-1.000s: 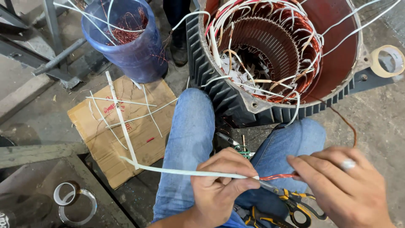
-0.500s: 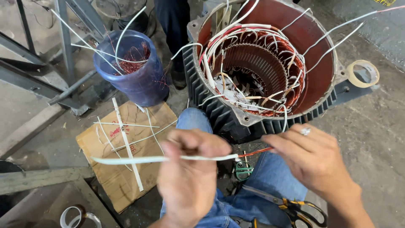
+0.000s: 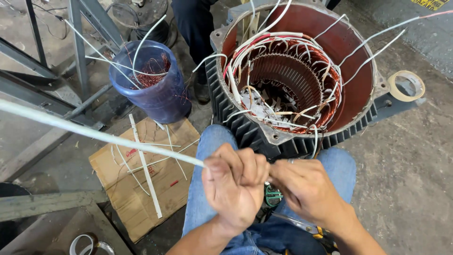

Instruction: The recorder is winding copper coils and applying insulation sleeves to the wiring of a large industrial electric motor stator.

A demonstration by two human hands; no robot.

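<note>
Two hands are meeting above the knees. Left hand [image 3: 233, 186] is squeezing a white tube [image 3: 101, 135] shut tight; the tube is sticking out far left. Right hand [image 3: 304, 189] is pinching closed at its end. It looks light and bendy, best held near the end.

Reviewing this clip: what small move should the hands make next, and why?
Probably keep drawing the white sleeve leftward with the left hand while the right hand steadies the other end: both fists meet at its near end, and its long free length runs off to the left.
</note>
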